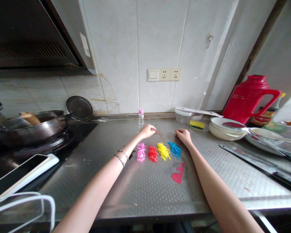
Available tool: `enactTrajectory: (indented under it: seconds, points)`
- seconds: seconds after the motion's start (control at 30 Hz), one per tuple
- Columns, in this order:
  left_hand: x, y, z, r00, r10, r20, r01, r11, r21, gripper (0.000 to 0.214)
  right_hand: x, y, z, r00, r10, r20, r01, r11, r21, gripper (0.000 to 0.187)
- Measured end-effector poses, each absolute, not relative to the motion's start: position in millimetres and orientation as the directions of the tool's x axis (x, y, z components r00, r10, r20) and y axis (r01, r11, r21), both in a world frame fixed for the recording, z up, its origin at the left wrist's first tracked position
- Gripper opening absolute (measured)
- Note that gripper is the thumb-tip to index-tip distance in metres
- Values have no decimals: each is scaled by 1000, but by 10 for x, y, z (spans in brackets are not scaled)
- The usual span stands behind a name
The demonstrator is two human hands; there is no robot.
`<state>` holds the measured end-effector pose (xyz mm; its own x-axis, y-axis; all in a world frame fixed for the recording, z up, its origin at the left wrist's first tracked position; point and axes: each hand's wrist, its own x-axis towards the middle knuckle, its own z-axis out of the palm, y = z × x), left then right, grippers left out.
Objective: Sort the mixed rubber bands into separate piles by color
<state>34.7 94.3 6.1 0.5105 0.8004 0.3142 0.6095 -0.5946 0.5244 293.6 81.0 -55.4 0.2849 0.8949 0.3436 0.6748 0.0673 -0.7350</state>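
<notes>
My left hand (147,130) is closed in a pinch just above the steel counter, beyond the piles of small bands. A tiny reddish speck shows at its fingertips, too small to name. To its right, my right hand (183,134) is curled with fingers together; what it holds, if anything, is hidden. In front of the hands lie piles of pink bands (141,152), red bands (152,153), yellow bands (163,151) and blue bands (175,150). A dark pile (132,154) is partly covered by my left forearm. Nearer lies a torn red piece (178,174).
A small pink-capped bottle (141,117) stands behind my left hand. At left are a pan (34,124) on the stove and a phone (19,173) with a white cable. At right are bowls (226,128), a knife (254,161), a yellow sponge (197,124) and a red thermos (247,98).
</notes>
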Motion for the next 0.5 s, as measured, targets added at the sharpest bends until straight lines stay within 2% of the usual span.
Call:
enactTrajectory:
  seconds: [0.07, 0.17, 0.23, 0.37, 0.5]
  points:
    - [77, 1038, 63, 408, 860, 306, 599, -505, 621, 26, 2931, 803, -550, 282, 895, 345, 684, 64, -727, 34]
    - [-321, 1101, 37, 277, 948, 159, 528, -289, 799, 28, 2922, 785, -539, 268, 895, 355, 700, 72, -710, 34]
    - [-543, 1101, -16, 204, 975, 86, 454, -172, 874, 30, 2914, 769, -529, 257, 894, 367, 708, 84, -701, 34]
    - [-800, 1076, -208, -33, 998, 60, 410, -41, 911, 37, 2901, 741, -506, 258, 891, 374, 718, 82, -691, 34]
    - [-843, 1078, -383, -111, 977, 181, 479, -107, 871, 35, 2899, 729, -493, 253, 895, 367, 722, 77, -687, 33]
